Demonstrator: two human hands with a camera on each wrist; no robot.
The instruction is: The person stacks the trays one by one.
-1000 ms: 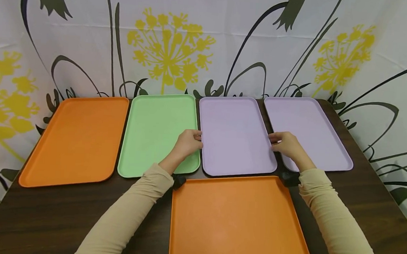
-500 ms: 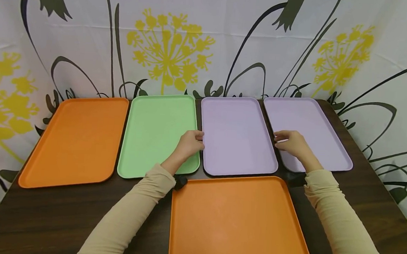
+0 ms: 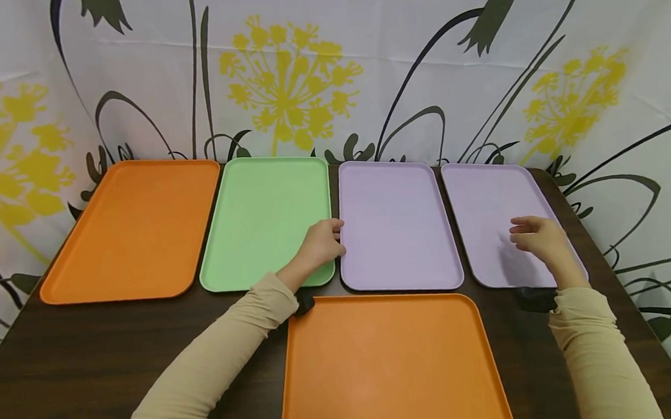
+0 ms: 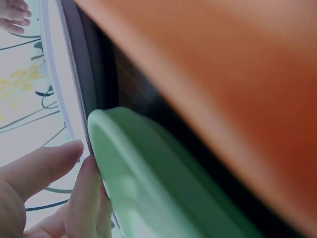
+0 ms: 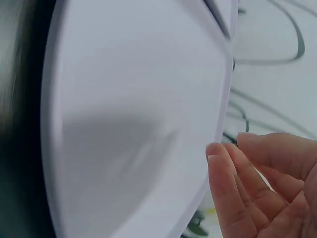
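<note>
My left hand (image 3: 318,244) is at the left long edge of the middle lilac tray (image 3: 400,226), over the right rim of the green tray (image 3: 268,218). In the left wrist view, its fairly straight fingers (image 4: 84,198) reach down where the lilac and green rims meet, thumb apart from them. My right hand (image 3: 541,241) hovers above the right lilac tray (image 3: 492,200), casting a shadow on it. Seen from the right wrist, thumb and fingers (image 5: 225,193) are loosely bent with nothing between them.
One orange tray (image 3: 150,224) lies at the far left of the row. Another orange tray (image 3: 395,360) sits in front, near me. All rest on a dark wooden table (image 3: 101,355). A white flower-printed cloth (image 3: 410,22) hangs behind.
The middle lilac tray shifted slightly right between the two earlier frames. My right hand left its right edge and moved right, over the right lilac tray. The left hand stays at its edge.
</note>
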